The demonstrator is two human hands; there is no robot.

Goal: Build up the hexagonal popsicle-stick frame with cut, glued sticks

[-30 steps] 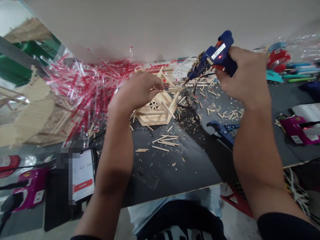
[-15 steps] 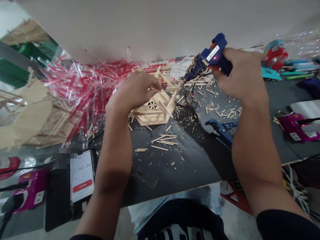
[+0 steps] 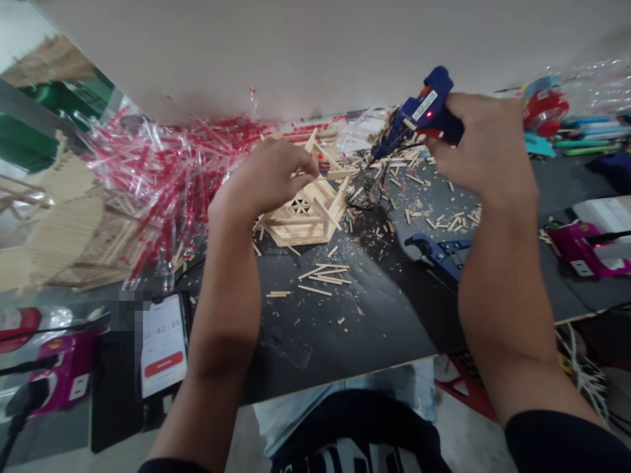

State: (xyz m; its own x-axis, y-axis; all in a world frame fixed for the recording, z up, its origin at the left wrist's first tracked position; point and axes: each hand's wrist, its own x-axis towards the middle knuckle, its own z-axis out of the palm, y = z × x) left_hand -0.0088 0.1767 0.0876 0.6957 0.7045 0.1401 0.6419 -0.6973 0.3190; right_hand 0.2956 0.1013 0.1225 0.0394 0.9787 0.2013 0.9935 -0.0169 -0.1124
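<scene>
Left hand point(image 3: 271, 172): 11 o'clock, arched, pinching wooden stick point(image 3: 341, 175)
Right hand point(image 3: 488, 141): 2 o'clock, wrapped around hot-glue gun point(image 3: 418, 113), nozzle point(image 3: 371, 160) toward 8 o'clock

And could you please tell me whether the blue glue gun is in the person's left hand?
No, the right hand grips the blue glue gun, while the left hand is at the wooden stick frame.

Dark short sleeves point(image 3: 555, 437), dark top point(image 3: 367, 417) with pale block markings point(image 3: 341, 460), light-blue legwear point(image 3: 282, 415)
</scene>
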